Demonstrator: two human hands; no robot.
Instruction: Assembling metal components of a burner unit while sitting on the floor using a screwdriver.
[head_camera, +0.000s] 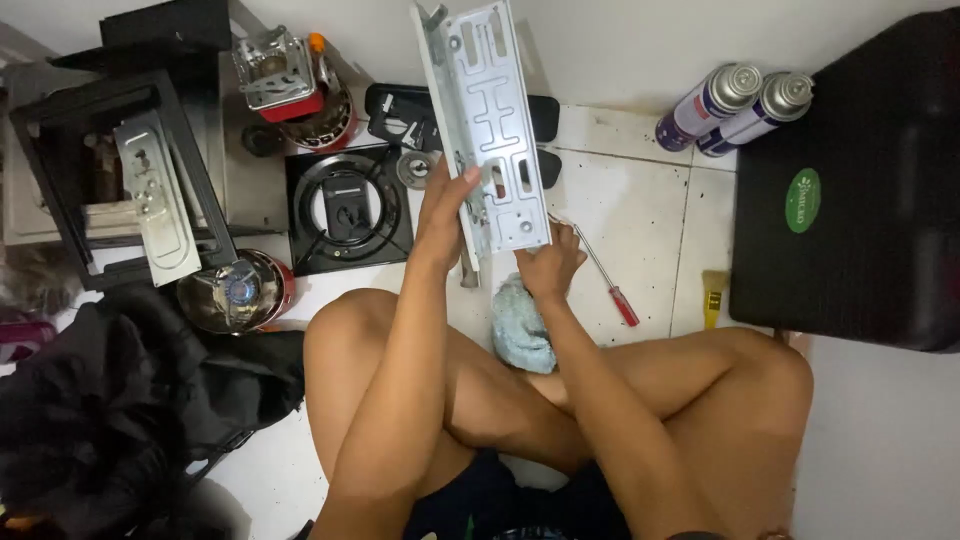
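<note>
Cleaning or inspection of a stove part appears to be the step in hand, judged from how things lie. A long perforated metal plate (487, 120) is held upright and tilted, with its top end leaning toward the far wall and its lower end just above the tiled floor (640, 210). The left hand (440, 215) is clamped on the plate's left edge near the lower end, with the thumb laid across the face. The right hand (550, 265) is pressed against the plate's lower right corner; its fingers are curled, but whether they grip the plate or only steady it cannot be told. A crumpled light-blue cloth (520, 325) lies just near of the right hand, touching the wrist or close to it.

The plate is thus placed between the two hands, rising far of them. A firm hold at the lower edge would be called for by any next move, since the plate is long and top-heavy in this pose.

A red-handled screwdriver (610, 285) lies on the floor just right of the right hand. A black burner base (345, 205) rests left of the plate, and two gas canisters (735, 105) lie far right beside a black case (850, 180).
</note>
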